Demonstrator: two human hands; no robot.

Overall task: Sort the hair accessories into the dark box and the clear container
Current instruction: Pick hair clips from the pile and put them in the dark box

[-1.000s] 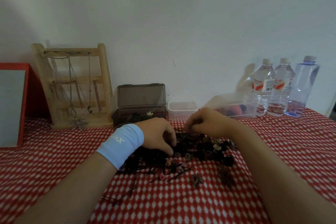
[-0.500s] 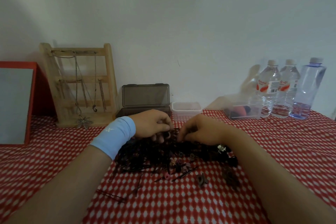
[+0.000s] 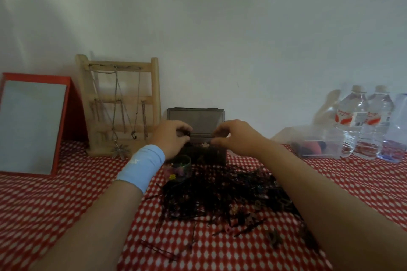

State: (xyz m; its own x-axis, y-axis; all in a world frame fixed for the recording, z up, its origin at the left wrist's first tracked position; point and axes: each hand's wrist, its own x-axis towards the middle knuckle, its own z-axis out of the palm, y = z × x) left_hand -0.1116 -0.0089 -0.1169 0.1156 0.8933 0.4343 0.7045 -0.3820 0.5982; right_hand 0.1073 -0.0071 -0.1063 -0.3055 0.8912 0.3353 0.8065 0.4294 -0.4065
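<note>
The dark box (image 3: 211, 153) stands at the back with its lid (image 3: 195, 118) up. Both my hands hover over its open top. My left hand (image 3: 170, 137), with a light blue wristband, curls its fingers round a small dark hair accessory (image 3: 185, 133). My right hand (image 3: 234, 136) pinches its fingertips over the box on something small and dark that is blurred. A small round clear container (image 3: 181, 164) with colourful bits stands just in front of the box. A big pile of dark hair accessories (image 3: 220, 193) lies on the red checked cloth between my forearms.
A wooden jewellery stand (image 3: 120, 105) and a red-framed mirror (image 3: 33, 125) stand at the back left. At the back right are a clear tub (image 3: 319, 145) holding red and dark items and water bottles (image 3: 356, 121). Loose pins (image 3: 158, 251) lie near the front.
Both hands have lifted off the pile and moved back to the open dark box. The view has shifted, and the small round container has come into sight.
</note>
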